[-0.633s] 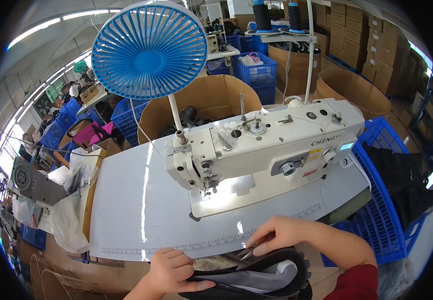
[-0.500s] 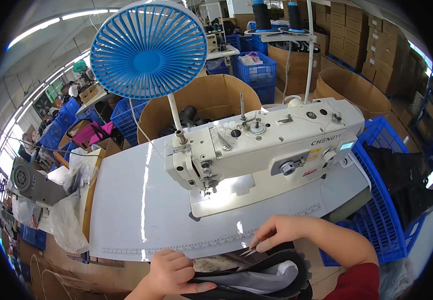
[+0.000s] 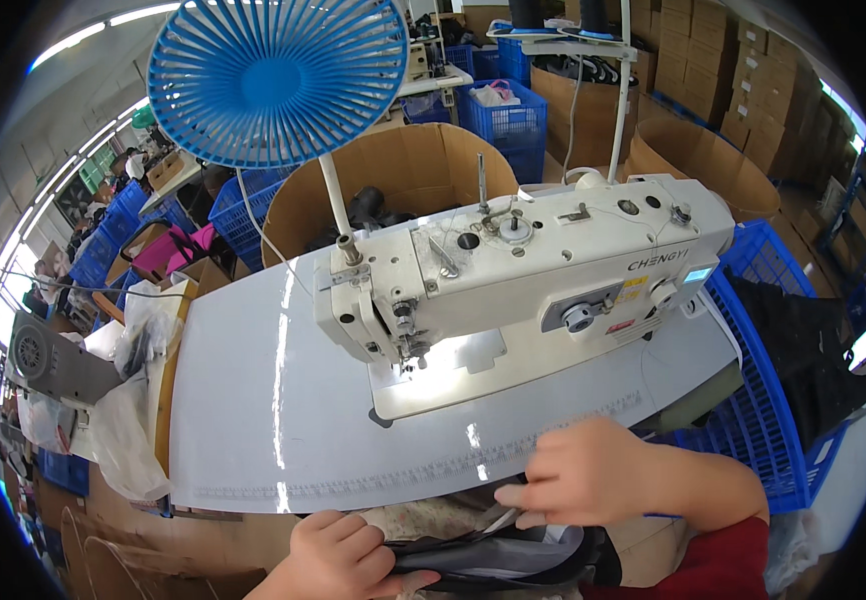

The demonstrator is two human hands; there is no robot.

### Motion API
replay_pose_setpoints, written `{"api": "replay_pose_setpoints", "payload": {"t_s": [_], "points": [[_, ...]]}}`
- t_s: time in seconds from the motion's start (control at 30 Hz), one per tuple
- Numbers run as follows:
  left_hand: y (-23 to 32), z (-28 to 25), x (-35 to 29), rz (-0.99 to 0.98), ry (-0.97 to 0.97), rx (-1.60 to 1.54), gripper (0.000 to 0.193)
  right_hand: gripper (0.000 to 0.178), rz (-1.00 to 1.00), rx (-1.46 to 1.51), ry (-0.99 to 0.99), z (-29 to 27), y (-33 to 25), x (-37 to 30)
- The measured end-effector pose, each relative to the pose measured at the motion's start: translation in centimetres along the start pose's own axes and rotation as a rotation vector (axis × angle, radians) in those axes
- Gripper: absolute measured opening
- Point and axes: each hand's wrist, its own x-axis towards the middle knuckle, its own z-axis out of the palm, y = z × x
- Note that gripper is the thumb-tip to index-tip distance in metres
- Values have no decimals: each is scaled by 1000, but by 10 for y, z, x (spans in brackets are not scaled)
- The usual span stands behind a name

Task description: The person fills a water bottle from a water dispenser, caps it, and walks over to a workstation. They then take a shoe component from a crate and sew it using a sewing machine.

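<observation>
At the lower edge, my left hand [image 3: 341, 555] is closed on the near-left edge of a black bag-like piece [image 3: 603, 562] with a pale grey lining [image 3: 528, 555]. The thumb lies along its rim and the fingers curl over it. My right hand [image 3: 593, 475] hovers over the piece's far rim, closed on thread snips [image 3: 499, 521]. Only a pale sliver of the snips shows past the fingertips, pointing down at the opening; the rest is hidden in the hand. The white sewing machine [image 3: 523, 270] stands on the table beyond both hands, with its needle area lit.
The pale tabletop [image 3: 233, 400] has a ruler strip [image 3: 373, 485] along its near edge. A blue fan [image 3: 273, 85] rises over the machine's left end. Blue crates [image 3: 768, 400] with dark fabric stand at the right; a large cardboard bin [image 3: 413, 165] is behind the table.
My right hand has come up and turned, and the snips' points have swung down toward the lined opening. My left hand keeps its hold on the piece. The whole view has shifted slightly.
</observation>
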Motion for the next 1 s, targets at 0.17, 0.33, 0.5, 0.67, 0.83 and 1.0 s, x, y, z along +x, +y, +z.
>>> {"api": "replay_pose_setpoints", "payload": {"t_s": [0.17,0.33,0.5,0.67,0.83,1.0], "points": [[-5,3,4,-3,22,-34,62,27,-218,-288,69,-2,-15,4],[-7,8,2,17,53,-56,63,29,-274,-448,21,4,-21,5],[-5,7,2,3,39,-60,63,27,-310,-454,11,5,-23,9],[-6,6,2,1,30,-65,63,26,-342,-489,11,8,-23,10],[-6,7,3,2,29,-58,63,25,-391,-501,16,6,-23,13],[-8,9,5,26,41,-66,62,25,-429,-526,-25,9,-22,13]]}}
